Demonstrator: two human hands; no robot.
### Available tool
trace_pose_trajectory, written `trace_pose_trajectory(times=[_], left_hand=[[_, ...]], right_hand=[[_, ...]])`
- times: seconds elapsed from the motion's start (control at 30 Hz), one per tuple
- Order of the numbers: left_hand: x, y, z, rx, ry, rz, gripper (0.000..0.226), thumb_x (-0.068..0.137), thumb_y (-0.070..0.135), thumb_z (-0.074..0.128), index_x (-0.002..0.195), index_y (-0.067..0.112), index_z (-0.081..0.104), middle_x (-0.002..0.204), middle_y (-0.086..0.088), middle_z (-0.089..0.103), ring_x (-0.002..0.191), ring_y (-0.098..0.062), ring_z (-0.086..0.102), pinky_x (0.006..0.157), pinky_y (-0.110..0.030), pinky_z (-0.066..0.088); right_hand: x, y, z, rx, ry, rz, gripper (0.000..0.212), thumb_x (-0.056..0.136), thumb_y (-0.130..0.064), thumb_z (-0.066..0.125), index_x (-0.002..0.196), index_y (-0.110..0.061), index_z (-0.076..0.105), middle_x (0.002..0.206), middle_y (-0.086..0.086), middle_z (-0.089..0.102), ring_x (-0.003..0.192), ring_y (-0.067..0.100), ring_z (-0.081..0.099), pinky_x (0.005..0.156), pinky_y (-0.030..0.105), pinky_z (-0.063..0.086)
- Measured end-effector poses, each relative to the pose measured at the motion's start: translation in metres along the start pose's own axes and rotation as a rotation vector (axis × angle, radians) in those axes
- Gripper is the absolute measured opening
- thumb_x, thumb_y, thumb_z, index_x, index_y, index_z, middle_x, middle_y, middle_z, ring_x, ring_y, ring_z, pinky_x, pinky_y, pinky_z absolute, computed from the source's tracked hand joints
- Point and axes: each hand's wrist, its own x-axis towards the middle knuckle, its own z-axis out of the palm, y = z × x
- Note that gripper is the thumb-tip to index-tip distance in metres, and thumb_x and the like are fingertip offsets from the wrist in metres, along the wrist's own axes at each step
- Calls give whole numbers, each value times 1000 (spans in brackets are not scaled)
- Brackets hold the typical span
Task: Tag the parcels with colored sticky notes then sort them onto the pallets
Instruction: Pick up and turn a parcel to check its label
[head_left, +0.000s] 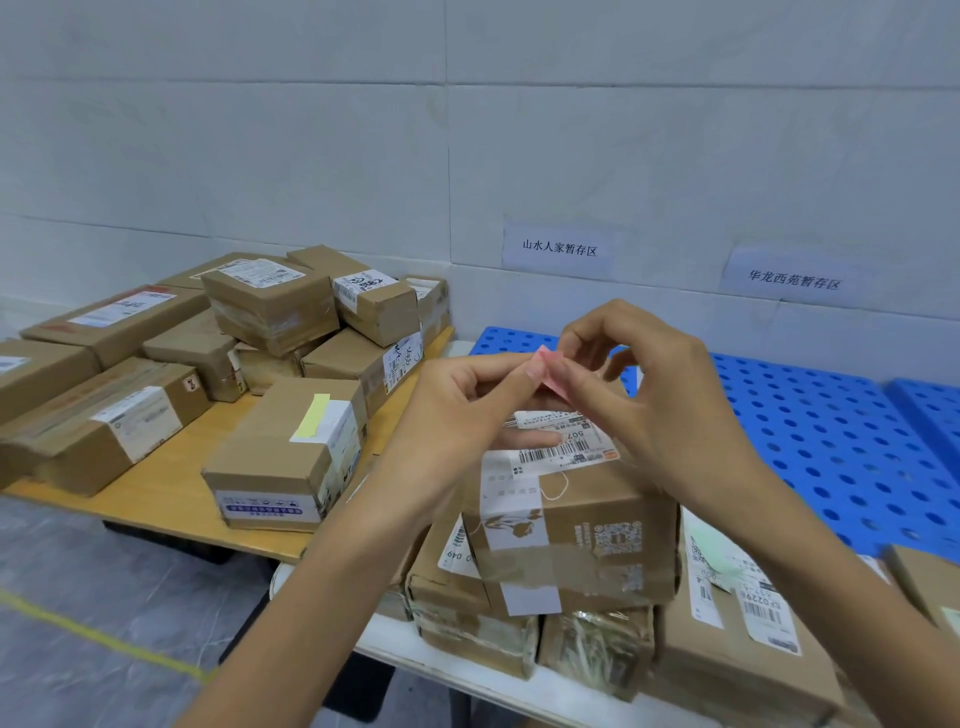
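L hand (457, 410) & R hand (670, 395), fingers (511, 366) tight on pink sticky note (551, 370) over parcel (587, 525)

Pink, yellow, brown and blue
The sticky note (550, 370) is pink, a second note (313, 415) yellow, the parcels (644, 499) brown, the pallet (841, 415) blue with rows of round holes.

2 paper signs (558, 248) taped on white wall (311, 130); yellow line (104, 636) crosses grey floor (78, 561).

Left of the blue pallet (831, 441), a wooden board (171, 483) carries heaped brown parcels (270, 306); in front of that pallet, a white table (405, 644) holds more boxes (478, 639).
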Motion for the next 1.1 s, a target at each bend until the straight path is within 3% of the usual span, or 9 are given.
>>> trace_pose_trajectory(times=[0.2, 0.33, 0.47, 0.57, 0.67, 0.73, 0.93, 1.1], left_hand=[[6, -8, -8, -43, 182, -16, 23, 98, 9, 49, 91, 6, 71, 87, -10, 75, 81, -19, 73, 62, -23, 58], [9, -17, -26, -221, 329, -86, 23, 99, 11, 46, 96, 7, 69, 89, -10, 75, 84, -19, 73, 64, -21, 57], [11, -32, -39, -327, 455, -119, 23, 100, 11, 46, 99, 7, 68, 93, -11, 75, 92, -20, 72, 70, -23, 58], [12, -43, -39, -304, 478, -142, 22, 100, 13, 47, 104, 6, 68, 98, -13, 74, 95, -21, 71, 78, -27, 59], [13, -50, -32, -225, 463, -155, 19, 99, 12, 49, 99, 9, 68, 101, -12, 72, 96, -20, 70, 84, -26, 57], [13, -51, -28, -173, 448, -132, 20, 97, 11, 52, 90, 15, 70, 94, -7, 73, 92, -17, 71, 80, -20, 57], [13, -50, -27, -19, 368, -66, 23, 95, 10, 55, 83, 24, 69, 86, 5, 73, 85, -6, 71, 72, -12, 53], [16, -51, -27, -43, 367, -88, 20, 95, 11, 56, 84, 22, 69, 89, 3, 72, 85, -5, 70, 72, -12, 53]], right_hand=[[8, 4, 5, 224, 94, 211, 12, 90, -19, 63, 79, -18, 59, 72, -11, 63, 67, 6, 58, 63, 18, 46], [15, 8, -4, 465, 246, 319, 10, 94, -14, 58, 86, -10, 53, 67, 5, 69, 64, 16, 64, 68, 26, 54], [13, 17, -8, 316, 319, 247, 8, 97, -19, 54, 90, -17, 50, 64, 3, 70, 66, 12, 67, 71, 20, 53], [7, 26, -6, -11, 97, 56, 9, 92, -16, 61, 86, -20, 55, 77, -5, 69, 77, 5, 64, 75, 14, 45], [3, 38, -3, -298, -290, -126, 7, 87, -20, 67, 83, -19, 62, 81, -8, 62, 81, 8, 54, 75, 17, 39], [3, 42, -5, -390, -421, -197, 7, 85, -25, 70, 82, -20, 65, 81, -9, 64, 82, 6, 53, 76, 21, 39], [4, 35, -15, -205, -526, 59, 16, 76, -45, 71, 81, -30, 72, 91, -16, 69, 97, 3, 59, 86, 28, 47], [6, 41, -2, -252, -327, 160, 12, 80, -36, 72, 73, -26, 71, 70, -11, 61, 72, 10, 53, 65, 24, 42]])
